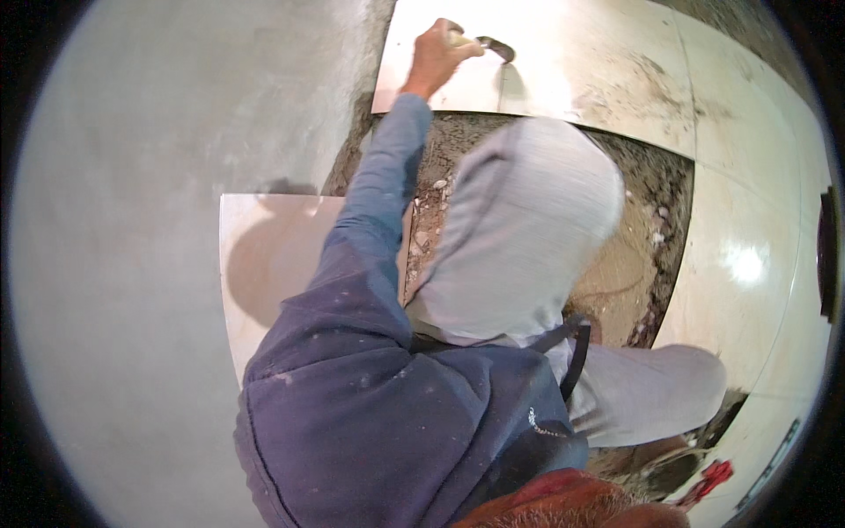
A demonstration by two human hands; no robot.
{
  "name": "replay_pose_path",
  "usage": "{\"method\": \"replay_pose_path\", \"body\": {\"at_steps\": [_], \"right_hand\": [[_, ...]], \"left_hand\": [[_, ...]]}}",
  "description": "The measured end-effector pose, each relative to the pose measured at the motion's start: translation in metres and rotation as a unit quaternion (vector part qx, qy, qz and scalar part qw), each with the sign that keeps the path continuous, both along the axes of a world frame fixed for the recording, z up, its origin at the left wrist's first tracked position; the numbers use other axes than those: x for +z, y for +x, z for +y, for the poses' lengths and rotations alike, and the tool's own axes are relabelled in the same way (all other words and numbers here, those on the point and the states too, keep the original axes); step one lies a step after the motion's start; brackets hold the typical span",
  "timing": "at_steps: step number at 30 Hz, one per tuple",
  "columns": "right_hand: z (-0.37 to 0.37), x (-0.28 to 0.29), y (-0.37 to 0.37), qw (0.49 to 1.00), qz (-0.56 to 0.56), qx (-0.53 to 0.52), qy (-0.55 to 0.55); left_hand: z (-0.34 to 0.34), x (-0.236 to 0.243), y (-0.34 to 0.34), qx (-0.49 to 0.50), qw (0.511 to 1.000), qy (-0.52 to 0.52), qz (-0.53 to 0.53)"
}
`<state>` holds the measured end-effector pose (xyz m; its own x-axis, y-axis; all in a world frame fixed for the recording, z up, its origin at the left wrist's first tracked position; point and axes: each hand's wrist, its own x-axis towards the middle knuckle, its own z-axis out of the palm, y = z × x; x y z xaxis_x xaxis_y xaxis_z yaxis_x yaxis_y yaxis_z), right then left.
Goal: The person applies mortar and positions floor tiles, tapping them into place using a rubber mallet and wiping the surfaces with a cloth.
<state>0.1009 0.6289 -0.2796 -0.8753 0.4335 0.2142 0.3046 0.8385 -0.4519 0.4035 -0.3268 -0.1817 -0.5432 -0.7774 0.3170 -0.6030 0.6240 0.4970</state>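
My left hand point(433, 58) is stretched out at the far end of my arm, closed around a short tool point(498, 48) with a pale handle and a dark, curved metal head. The tool is over a glossy cream floor tile point(581, 44), and a shadow lies beneath its head. Whether the metal touches the tile, I cannot tell. Between that tile and my body is a gap of bare, rough bedding point(664, 211), with sand and small stones in it. My grey-trousered knee covers much of this gap. My right hand is out of view.
A loose-looking cream tile point(264, 264) sits to the left, partly under my sleeve. A smooth grey wall point(123, 246) fills the left side. More tiles point(739, 255) run along the right. A red bundle point(711, 480) with string lies at the lower right, beside a dark long object point(770, 462).
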Motion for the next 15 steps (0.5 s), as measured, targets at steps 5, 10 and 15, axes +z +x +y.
{"method": "replay_pose_path", "body": {"at_steps": [5,10,15], "right_hand": [[-0.093,0.038,-0.021,0.998,0.043,0.049,-0.021],[-0.174,0.075,0.004,0.996,0.058,0.058,-0.028],[-0.242,0.119,0.046,0.996,0.064,0.052,-0.036]], "left_hand": [[-0.013,-0.041,-0.003,-0.01,0.952,0.082,0.296],[-0.048,-0.077,-0.014,-0.06,0.846,0.182,0.497],[-0.076,-0.046,-0.02,0.072,0.915,0.072,0.389]]}}
